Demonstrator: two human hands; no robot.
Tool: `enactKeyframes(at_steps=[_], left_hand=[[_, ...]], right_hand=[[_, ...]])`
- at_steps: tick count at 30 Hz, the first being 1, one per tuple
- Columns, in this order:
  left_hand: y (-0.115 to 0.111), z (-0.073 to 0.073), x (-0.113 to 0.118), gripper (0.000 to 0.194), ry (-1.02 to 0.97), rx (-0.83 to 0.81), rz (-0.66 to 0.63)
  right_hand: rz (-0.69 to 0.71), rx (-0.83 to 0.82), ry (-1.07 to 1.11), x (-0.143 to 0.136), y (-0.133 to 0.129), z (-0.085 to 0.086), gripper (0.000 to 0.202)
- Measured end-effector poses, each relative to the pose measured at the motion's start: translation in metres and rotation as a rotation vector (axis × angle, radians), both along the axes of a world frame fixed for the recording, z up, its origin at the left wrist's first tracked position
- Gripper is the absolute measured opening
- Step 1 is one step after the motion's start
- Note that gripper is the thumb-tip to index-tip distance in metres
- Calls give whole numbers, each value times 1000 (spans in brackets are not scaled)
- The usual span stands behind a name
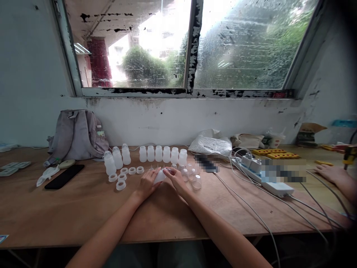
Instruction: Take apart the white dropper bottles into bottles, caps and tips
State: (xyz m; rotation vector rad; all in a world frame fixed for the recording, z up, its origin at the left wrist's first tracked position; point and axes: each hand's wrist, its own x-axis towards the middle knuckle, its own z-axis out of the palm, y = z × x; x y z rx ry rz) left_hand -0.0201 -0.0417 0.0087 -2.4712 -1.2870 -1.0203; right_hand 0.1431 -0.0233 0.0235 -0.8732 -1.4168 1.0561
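Observation:
My left hand [147, 182] is closed around a milky-white baby bottle [159, 177], which lies tilted above the table. At its upper end, the fingers of my right hand [174, 178] are pressed together on the bottle; any small part between them is hidden. Behind my hands runs a row of open white bottles [158, 153]. Three capped bottles [117, 158] stand to the left. Several white screw rings [121, 185] lie left of my left hand. Clear domed caps [196, 182] are grouped right of my right hand, and small clear teats [157, 166] stand just behind.
A black phone [64, 176], a crumpled white wrapper [47, 175] and a grey backpack [76, 134] are at the left. On the right lie a power strip [275, 186] with cables, a silvery bag [210, 143] and yellow trays [269, 153]. Another person's hand [330, 175] rests at far right.

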Motion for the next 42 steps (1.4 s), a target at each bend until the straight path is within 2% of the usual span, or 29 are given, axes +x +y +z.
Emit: enactKeyframes(at_steps=[2,5,9,12,15,21,24,29,32,36,42], left_hand=[[-1,0,5,51,36,60,55],[-5,3,6,49,-10,63,35],[-9,9,-2,52,-249,-110,-89],[-9,11,-6,50,-338,-219,-144],[-8,9,-5,50,-308,-213,-118],[-6,5,0,51,-111,-54,8],[-6,6,-1,50,-78,-22,39],[-6,10,-7,49,-222,-71,202],[-4,11,-11,48,-283,-100,268],[-1,10,-13,46,-328,-106,245],[-4,12,-9,46,-488,-130,112]], right_hand=[[-33,40,-19,1,2,0,32],[-5,57,-34,2,-1,4,33],[188,10,60,0,-10,13,36],[254,-29,111,-2,-14,14,34],[233,-45,106,-2,-13,12,29],[174,25,60,-1,-7,5,24],[73,105,-89,-1,-4,0,30],[-276,279,-375,2,7,-12,48],[-362,319,-488,6,19,-19,48],[-416,296,-569,13,30,-24,46],[-490,314,-573,17,30,-23,31]])
